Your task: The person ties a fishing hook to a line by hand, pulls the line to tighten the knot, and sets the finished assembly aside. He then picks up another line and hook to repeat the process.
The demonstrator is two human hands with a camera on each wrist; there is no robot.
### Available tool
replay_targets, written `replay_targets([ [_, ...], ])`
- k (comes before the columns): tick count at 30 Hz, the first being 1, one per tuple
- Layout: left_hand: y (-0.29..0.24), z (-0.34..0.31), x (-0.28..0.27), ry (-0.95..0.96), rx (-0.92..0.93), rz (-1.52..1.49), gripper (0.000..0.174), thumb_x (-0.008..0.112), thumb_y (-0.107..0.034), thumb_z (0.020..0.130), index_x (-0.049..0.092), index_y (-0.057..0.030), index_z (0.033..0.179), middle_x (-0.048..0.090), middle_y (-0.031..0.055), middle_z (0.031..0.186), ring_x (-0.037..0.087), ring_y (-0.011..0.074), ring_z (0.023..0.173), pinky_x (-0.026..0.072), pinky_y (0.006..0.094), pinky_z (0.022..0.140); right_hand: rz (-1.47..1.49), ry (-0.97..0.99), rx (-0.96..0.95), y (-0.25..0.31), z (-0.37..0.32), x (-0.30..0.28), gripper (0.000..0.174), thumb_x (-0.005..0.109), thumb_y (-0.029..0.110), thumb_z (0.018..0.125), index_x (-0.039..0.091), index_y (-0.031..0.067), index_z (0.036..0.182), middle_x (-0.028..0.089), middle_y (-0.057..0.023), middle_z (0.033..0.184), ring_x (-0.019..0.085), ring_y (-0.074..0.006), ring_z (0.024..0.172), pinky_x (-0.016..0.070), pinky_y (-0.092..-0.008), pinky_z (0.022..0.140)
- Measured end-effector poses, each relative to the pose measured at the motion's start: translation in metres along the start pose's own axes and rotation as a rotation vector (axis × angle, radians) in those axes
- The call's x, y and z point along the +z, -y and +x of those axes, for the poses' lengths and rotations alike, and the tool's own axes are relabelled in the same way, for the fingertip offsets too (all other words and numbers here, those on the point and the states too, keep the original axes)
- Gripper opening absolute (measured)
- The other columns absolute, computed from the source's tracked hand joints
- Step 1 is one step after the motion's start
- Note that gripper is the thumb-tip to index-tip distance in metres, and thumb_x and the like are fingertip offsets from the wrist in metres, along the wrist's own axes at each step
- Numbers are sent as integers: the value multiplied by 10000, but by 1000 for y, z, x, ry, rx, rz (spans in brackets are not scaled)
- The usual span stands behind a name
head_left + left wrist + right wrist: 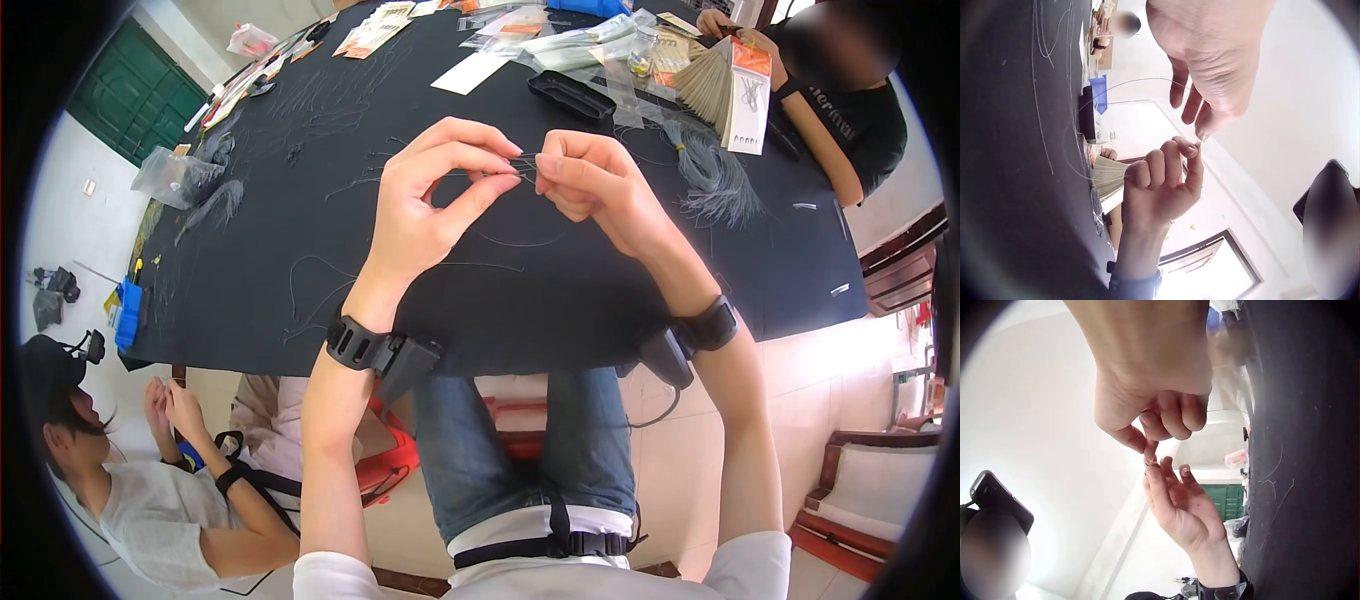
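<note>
Above the near edge of the black worktop (560, 290), the left hand (430, 200) and right hand (590, 185) meet fingertip to fingertip, with a fine grey strand (520, 165) held between them in the air, clear of the cloth. The left grip is a narrow pinch of thumb and forefinger on the strand, the other fingers lifted and spread. The right grip is tighter: its fingers are curled in and thumb and forefinger nip the same strand just beside the left fingertips. From the left wrist view the strand (1129, 84) arcs away from the pinch in a long free curve. Whether a loop or knot has formed at the pinch is too fine to tell, so the work on this piece looks mid-way at best. Loose strands (320, 280) lie across the worktop and a bundle of grey strands (710, 175) sits near its far right edge beside a fan of cards (725, 90), which suggests much remains.
</note>
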State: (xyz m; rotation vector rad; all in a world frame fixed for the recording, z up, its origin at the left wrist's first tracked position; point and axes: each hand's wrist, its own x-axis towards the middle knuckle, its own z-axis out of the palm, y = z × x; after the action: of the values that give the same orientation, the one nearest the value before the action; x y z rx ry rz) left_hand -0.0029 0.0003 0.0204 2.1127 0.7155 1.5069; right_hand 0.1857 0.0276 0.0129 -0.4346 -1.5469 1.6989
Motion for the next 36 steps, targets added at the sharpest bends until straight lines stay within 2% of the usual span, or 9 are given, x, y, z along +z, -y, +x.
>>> replay_targets([
  [6,-3,1,1,29,66,117,109,646,41,696,643,-17,788,616,50,890,602,124,732,484,229,659,-7,17,6,2,-1,2,236,527,197,864,522,21,708,294,82,506,210,-14,445,147,-216,420],
  [27,-3,-1,1,47,59,94,113,638,55,695,631,-15,784,616,56,853,582,115,699,470,217,619,-35,52,15,4,-2,4,236,535,200,863,526,27,703,316,82,511,224,-10,449,157,-212,421],
  [36,1,-2,2,18,-49,-31,94,626,56,717,616,-7,786,610,59,850,551,94,679,441,204,618,-28,23,47,0,-1,3,241,532,224,869,540,23,735,290,90,506,216,-10,442,140,-210,413],
])
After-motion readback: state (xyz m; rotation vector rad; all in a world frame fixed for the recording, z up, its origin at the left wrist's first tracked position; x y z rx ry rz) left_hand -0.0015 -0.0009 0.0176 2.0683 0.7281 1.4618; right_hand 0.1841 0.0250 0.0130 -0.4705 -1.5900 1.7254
